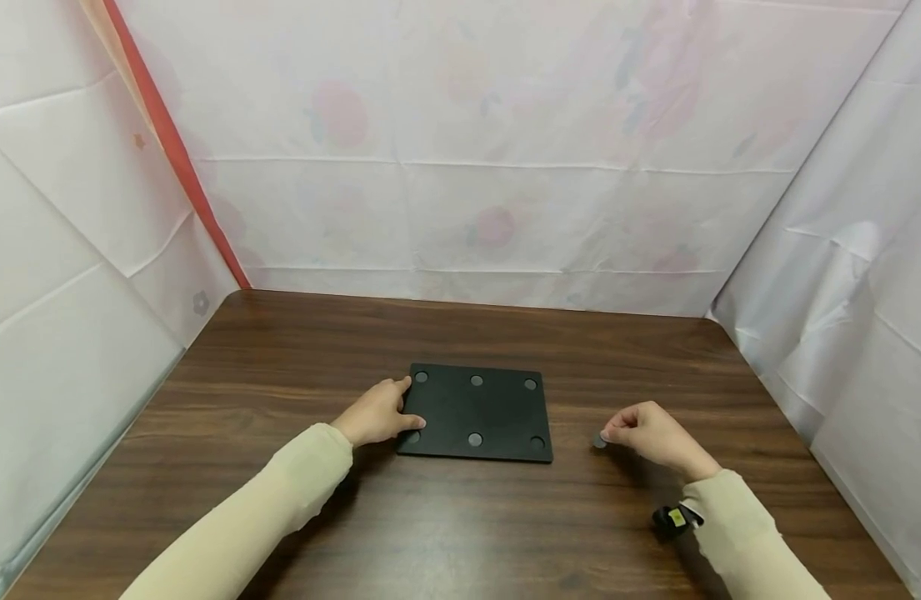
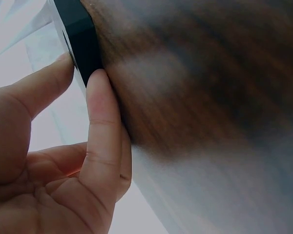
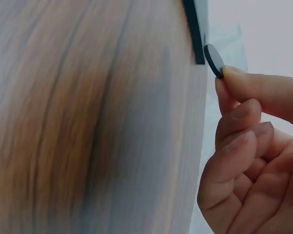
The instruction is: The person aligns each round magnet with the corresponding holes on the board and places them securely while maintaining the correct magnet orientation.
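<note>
A flat black board [image 1: 498, 410] with round recesses along its two long sides lies on the table. Grey discs [image 1: 475, 439] fill several of the recesses, while the near right recess [image 1: 538, 443] looks dark and bare. At the board's left edge my left hand [image 1: 377, 412] grips it, thumb on the top face near the front left disc and a finger [image 2: 103, 112] against the side. Right of the board, my right hand [image 1: 655, 435] pinches a small dark grey disc [image 3: 214, 61] between thumb and forefinger, with the other fingers curled in.
The dark wood-grain table [image 1: 310, 333] spreads around the board. Pale printed cloth [image 1: 445, 217] hangs behind it and at both sides, with a red strip [image 1: 178, 150] at the back left. A small black device [image 1: 672, 522] sits at my right wrist.
</note>
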Demonstrator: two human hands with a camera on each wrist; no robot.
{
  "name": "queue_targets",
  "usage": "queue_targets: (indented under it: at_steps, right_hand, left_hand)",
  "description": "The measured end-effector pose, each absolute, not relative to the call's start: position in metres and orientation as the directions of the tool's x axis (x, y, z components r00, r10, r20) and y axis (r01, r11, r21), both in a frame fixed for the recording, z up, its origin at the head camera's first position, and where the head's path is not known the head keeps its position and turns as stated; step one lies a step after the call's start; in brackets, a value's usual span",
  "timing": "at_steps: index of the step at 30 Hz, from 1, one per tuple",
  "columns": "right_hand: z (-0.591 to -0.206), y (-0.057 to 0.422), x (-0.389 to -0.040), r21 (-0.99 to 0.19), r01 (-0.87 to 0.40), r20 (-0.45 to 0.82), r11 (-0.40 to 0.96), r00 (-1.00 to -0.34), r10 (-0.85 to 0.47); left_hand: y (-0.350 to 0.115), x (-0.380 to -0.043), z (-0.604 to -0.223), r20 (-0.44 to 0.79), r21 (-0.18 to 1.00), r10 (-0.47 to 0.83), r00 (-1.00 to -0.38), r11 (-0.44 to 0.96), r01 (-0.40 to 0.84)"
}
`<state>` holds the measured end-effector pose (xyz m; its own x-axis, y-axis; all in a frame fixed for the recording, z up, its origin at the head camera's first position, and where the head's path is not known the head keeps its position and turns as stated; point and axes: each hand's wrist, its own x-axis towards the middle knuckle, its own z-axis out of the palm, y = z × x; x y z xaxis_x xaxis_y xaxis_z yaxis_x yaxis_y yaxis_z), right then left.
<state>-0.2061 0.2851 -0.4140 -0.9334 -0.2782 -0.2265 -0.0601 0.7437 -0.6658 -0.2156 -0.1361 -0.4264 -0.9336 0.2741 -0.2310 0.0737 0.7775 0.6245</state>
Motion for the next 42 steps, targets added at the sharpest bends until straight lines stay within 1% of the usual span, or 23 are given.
queue_targets:
  at_steps: [6, 13, 20, 32, 42]
  right_hand:
    - [-0.408, 0.276, -0.209, -0.737, 0.018, -0.247, 0.676, -0.938, -0.244]
    - [-0.402, 0.258, -0.213, -0.752, 0.019, -0.218, 0.659, -0.951, -0.221]
    - [-0.402, 0.237, -0.215, -0.779, 0.069, -0.248, 0.623, -0.947, -0.206]
    - [-0.411, 0.210, -0.217, -0.804, 0.029, -0.231, 0.594, -0.936, -0.266]
    - [-0.423, 0.206, -0.215, -0.780, 0.017, -0.251, 0.625, -0.924, -0.289]
  left_hand:
    - [-0.136, -0.215, -0.425, -0.229, 0.627, 0.277, -0.933, 0.775, 0.076]
    - [-0.136, -0.215, -0.425, -0.230, 0.632, 0.276, -0.933, 0.772, 0.072]
    - [-0.137, -0.214, -0.426, -0.245, 0.632, 0.269, -0.932, 0.773, 0.057]
    - [-0.136, -0.215, -0.425, -0.238, 0.634, 0.266, -0.934, 0.771, 0.058]
    - [-0.136, -0.214, -0.425, -0.240, 0.641, 0.266, -0.934, 0.766, 0.053]
